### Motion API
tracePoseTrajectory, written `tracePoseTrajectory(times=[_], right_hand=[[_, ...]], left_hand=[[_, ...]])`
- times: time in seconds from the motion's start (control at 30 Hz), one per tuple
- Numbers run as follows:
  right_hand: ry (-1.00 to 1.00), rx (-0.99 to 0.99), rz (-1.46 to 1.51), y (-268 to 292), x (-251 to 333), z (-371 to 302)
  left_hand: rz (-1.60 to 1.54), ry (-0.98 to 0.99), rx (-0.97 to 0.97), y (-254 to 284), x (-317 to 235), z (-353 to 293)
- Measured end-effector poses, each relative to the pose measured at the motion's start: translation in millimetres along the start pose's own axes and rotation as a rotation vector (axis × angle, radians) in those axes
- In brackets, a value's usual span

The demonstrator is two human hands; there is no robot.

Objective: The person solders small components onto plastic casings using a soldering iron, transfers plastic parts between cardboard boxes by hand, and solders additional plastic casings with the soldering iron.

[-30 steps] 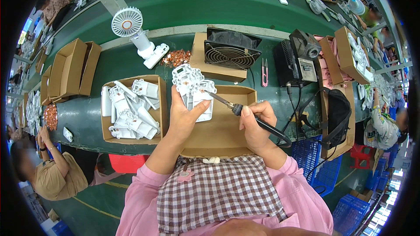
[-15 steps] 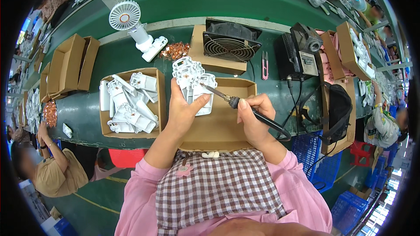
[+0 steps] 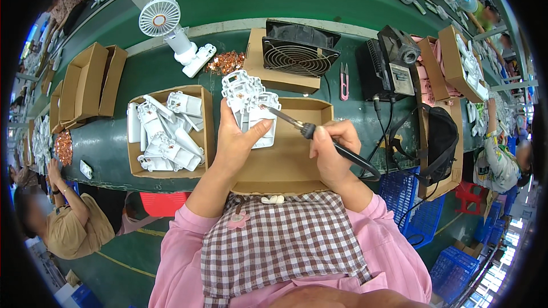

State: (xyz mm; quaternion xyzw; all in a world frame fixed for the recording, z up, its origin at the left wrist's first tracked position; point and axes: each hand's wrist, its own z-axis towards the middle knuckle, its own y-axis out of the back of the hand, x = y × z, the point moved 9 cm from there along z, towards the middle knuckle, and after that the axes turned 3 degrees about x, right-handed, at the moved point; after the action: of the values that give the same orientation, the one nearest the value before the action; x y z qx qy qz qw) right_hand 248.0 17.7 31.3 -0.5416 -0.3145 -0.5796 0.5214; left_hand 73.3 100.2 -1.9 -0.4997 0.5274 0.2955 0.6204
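Observation:
My left hand (image 3: 237, 142) is closed around several white plastic housings (image 3: 251, 102), held up over the near edge of the bench. Between the fingers of my right hand (image 3: 335, 151) is a soldering iron (image 3: 337, 147), gripped like a pen. Its metal tip points left and reaches the right-hand housing, though I cannot make out whether it touches. Beneath both hands lies a shallow cardboard tray (image 3: 297, 162). A cardboard box (image 3: 209, 131) of similar white housings (image 3: 168, 134) stands to the left of my left hand.
Behind the tray are a black fan (image 3: 299, 51), a heap of copper-coloured parts (image 3: 225, 63) and a white handheld fan (image 3: 162, 20). To the right lie pink-handled snips (image 3: 344, 82), a black soldering station (image 3: 385, 68) and a black bag (image 3: 442, 140). A co-worker (image 3: 77, 217) sits at left.
The view has shifted slightly. The iron's tip has moved a little relative to the right-hand housing. Both hands keep their hold.

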Motion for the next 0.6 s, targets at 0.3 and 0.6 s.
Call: tracePoseTrajectory(times=[0.3, 0.6], right_hand=[[0.13, 0.033, -0.011, 0.3, 13.7, -8.1], [-0.036, 0.028, -0.139, -7.1, -2.3, -3.0]], left_hand=[[-0.173, 0.053, 0.052, 4.0, 6.2, -1.5], [-0.006, -0.066, -0.058, 14.6, 8.6, -0.1]])
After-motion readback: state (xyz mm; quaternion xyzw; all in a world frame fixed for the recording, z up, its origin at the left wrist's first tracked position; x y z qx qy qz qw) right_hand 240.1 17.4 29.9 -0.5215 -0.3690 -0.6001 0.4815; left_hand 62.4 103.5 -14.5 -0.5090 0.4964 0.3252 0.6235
